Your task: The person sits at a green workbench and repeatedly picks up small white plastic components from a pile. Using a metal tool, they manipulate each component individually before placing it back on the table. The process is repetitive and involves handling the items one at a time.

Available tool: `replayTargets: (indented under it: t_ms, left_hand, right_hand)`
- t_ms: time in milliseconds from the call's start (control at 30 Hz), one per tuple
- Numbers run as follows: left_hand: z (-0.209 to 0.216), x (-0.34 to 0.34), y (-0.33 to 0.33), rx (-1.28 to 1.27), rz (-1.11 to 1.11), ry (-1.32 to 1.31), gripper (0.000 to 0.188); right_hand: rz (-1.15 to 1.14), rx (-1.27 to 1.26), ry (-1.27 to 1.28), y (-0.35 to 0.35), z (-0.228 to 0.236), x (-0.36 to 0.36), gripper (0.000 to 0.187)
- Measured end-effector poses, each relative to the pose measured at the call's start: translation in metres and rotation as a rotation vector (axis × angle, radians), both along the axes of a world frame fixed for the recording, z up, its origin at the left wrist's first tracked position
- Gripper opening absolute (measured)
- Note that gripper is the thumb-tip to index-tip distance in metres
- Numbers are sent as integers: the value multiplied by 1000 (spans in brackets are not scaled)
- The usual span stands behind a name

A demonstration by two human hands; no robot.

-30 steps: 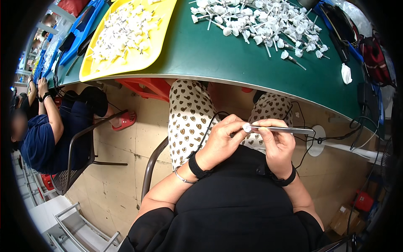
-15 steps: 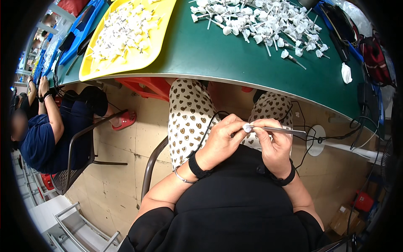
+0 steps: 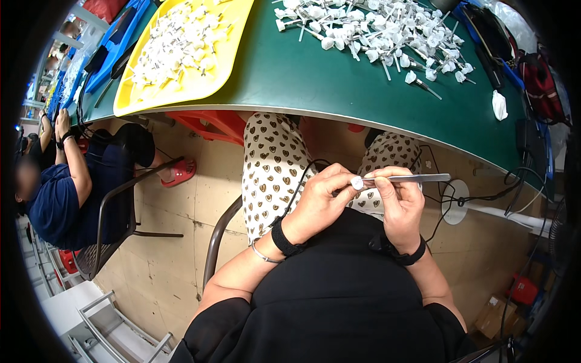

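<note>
Above my lap, my left hand (image 3: 324, 196) pinches a small white plastic piece (image 3: 357, 183) between thumb and fingertips. My right hand (image 3: 399, 202) grips a slim metal tool, probably tweezers (image 3: 423, 178), whose tip meets the white piece; the shank sticks out to the right. Fingers hide much of the small piece. On the green table (image 3: 290, 78) beyond lies a loose pile of white-headed parts with thin metal stems (image 3: 387, 30). A yellow tray (image 3: 227, 72) at the left holds many similar parts.
A crumpled white tissue (image 3: 499, 105) lies near the table's right side, by a dark red bag (image 3: 541, 81). Black cables (image 3: 514, 187) hang at the right edge. To the left, another person (image 3: 72, 187) sits on a chair. A blue tray (image 3: 115, 45) stands behind the yellow one.
My right hand has shifted slightly to the right and turned the metal tool, so its outer end now points higher. My left hand stays nearly in place, still pinching the white piece.
</note>
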State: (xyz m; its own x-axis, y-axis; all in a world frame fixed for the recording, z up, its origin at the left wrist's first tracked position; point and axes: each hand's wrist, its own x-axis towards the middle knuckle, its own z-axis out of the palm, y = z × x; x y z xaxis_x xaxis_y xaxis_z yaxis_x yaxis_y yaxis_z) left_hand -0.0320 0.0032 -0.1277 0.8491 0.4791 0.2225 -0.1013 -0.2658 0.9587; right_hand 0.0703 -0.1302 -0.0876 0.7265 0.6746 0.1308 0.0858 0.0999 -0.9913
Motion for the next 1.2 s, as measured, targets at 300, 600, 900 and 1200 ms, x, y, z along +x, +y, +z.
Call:
replayTargets:
  t_ms: [300, 600, 900, 1200]
  left_hand:
    - [-2, -1, 1, 18, -17, 2, 13]
    - [-3, -2, 0, 28, -17, 23, 15]
    - [-1, -2, 1, 29, -14, 19, 15]
    - [-2, -3, 1, 39, -14, 27, 15]
  right_hand:
    - [-5, -42, -39, -1, 4, -1, 8]
    - [50, -108, -424, 2, 7, 5, 6]
    - [8, -151, -229, 1, 9, -1, 7]
    - [8, -155, -239, 2, 9, 0, 7]
